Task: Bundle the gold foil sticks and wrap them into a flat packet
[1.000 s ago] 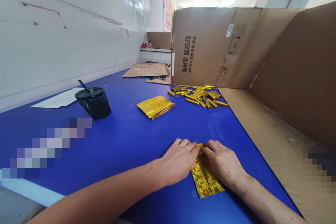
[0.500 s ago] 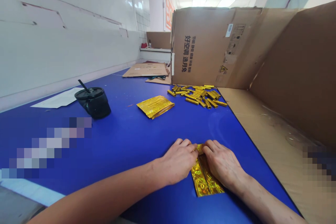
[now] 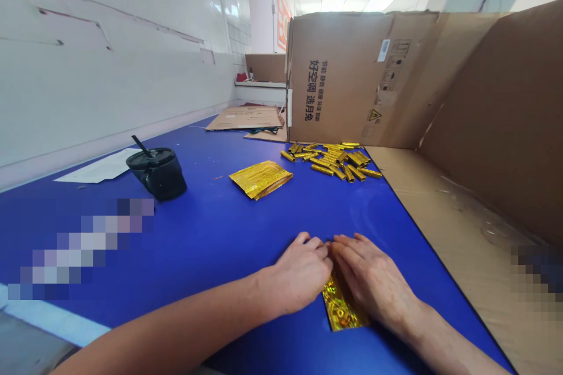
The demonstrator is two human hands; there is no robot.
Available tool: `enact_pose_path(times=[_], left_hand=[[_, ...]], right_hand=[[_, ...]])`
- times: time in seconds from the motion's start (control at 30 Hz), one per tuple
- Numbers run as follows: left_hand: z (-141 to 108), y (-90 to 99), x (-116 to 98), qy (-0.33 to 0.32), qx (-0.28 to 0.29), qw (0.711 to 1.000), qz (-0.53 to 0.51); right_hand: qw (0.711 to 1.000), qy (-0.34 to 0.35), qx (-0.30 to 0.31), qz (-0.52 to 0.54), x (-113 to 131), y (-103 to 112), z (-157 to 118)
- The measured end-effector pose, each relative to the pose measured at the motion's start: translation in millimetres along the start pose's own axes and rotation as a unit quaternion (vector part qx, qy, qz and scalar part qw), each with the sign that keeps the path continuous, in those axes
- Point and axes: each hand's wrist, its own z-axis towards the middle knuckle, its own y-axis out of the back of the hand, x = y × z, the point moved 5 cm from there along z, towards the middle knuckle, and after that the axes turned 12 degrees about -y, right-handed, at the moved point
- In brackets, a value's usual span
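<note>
A shiny gold foil sheet (image 3: 345,309) lies on the blue table in front of me, its lower part showing a pattern. My left hand (image 3: 303,275) is closed at the sheet's far left edge, fingers bent down onto it. Over the far right part rests my right hand (image 3: 373,275), its fingers held together and curved down on the foil, touching or almost touching the left fingertips. Both hands hide the sheet's far end, so its fold or roll there is out of sight.
Beyond my hands lie a flat stack of gold foil sheets (image 3: 261,179) and a pile of small rolled gold foil tubes (image 3: 336,158). A dark lidded cup (image 3: 160,173) stands on the left by white paper (image 3: 97,167). Large cardboard (image 3: 352,82) walls the back and right.
My right hand has flattened and shifted left over the foil's far end, covering the strip that showed between the hands. The left hand stays at nearly the same spot.
</note>
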Motion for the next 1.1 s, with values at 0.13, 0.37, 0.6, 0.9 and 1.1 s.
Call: enact_pose_path(times=[0.13,0.37,0.6,0.9,1.1], left_hand=[[0,-3.0,-1,-0.003,-0.006,1.000,0.010],[-7,-8.2,-5,0.001,0.016,1.000,0.007],[-18,-10.0,-4,0.006,0.040,0.998,-0.043],[-20,-6.2,-6,0.022,0.027,0.998,-0.059],[-21,-7.1,-5,0.020,0.025,0.998,-0.057]], right_hand=[[0.994,-0.015,0.111,0.013,2,-7,2],[0.989,-0.032,0.142,-0.004,-2,-7,4],[0.991,-0.016,0.135,-0.001,-2,-5,4],[0.990,0.037,0.122,0.054,12,-5,0],[0.984,-0.021,0.160,0.074,0,-5,7]])
